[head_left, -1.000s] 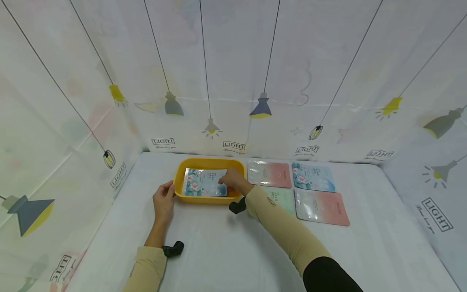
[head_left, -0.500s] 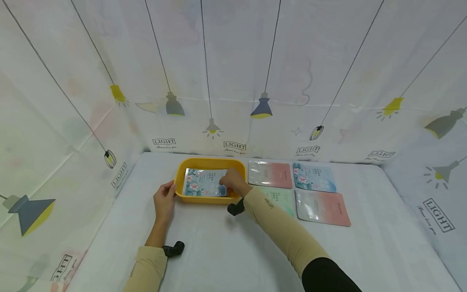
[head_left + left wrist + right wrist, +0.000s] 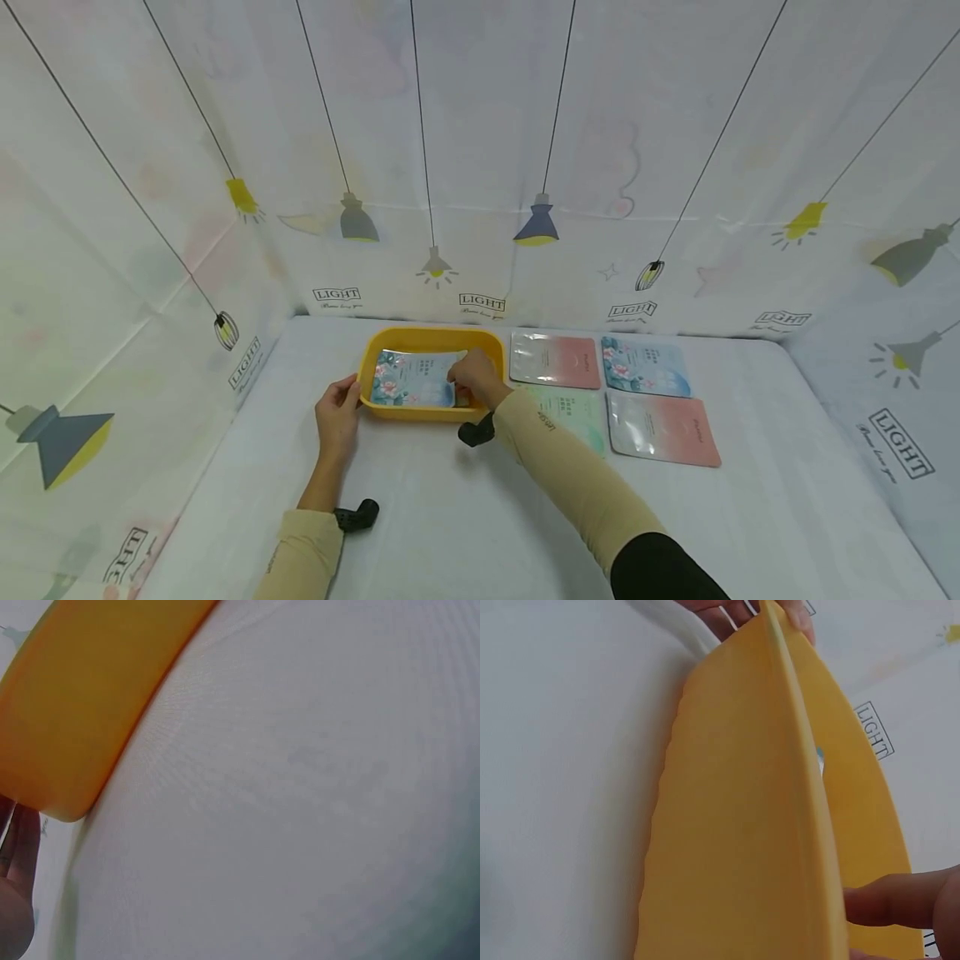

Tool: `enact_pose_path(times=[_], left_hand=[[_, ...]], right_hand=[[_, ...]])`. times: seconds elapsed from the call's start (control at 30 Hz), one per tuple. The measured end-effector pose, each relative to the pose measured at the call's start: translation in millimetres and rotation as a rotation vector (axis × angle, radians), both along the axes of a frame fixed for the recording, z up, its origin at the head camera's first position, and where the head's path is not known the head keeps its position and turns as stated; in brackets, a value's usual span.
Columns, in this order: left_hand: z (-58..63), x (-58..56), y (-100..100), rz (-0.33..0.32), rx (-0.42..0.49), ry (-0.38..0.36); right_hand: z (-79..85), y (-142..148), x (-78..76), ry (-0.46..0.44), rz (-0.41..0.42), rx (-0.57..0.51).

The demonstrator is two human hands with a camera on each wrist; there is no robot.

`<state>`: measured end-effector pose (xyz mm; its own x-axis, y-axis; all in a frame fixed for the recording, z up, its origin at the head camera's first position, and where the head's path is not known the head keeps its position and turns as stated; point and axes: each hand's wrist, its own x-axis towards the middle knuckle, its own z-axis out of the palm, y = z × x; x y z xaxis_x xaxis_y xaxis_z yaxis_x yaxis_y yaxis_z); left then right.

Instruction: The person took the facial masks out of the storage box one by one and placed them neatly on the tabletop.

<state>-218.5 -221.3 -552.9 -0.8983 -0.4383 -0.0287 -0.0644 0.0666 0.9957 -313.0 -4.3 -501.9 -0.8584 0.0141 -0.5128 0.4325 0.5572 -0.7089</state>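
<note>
A yellow plastic tray stands near the table's far edge. Inside it lies a blue, flower-printed face mask sachet. My left hand grips the tray's left end at the rim, and the right wrist view also shows those fingers there. My right hand reaches into the tray's right side and pinches the sachet's right end; its fingertips are partly hidden. In the right wrist view the tray wall hides most of the sachet. The left wrist view shows the tray's outer wall.
Right of the tray lie two pink sachets, a blue one and a green one partly under my right sleeve. A printed curtain hangs behind the white table.
My right hand has shifted slightly, and the blue sachet has moved a little left in the tray, its glare fading. My left hand has stayed at the tray's rim.
</note>
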Motion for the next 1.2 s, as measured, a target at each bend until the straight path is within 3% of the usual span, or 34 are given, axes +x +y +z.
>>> enact_pose_path(times=[0.17,0.47,0.9,1.2], left_hand=[[0.1,0.0,0,0.004,-0.002,0.010],[0.3,-0.7,0,0.009,-0.005,0.025],[-2.0,-1.2,-1,0.009,-0.008,0.009],[-2.5,-1.9,0,0.011,-0.002,0.007]], right_hand=[[1.6,-1,1.9,0.013,-0.050,-0.059],[7.5,-1,7.1,0.090,0.007,-0.087],[7.8,-3,11.1,0.114,0.014,-0.106],[8.2,0,13.3,0.160,-0.027,-0.131]])
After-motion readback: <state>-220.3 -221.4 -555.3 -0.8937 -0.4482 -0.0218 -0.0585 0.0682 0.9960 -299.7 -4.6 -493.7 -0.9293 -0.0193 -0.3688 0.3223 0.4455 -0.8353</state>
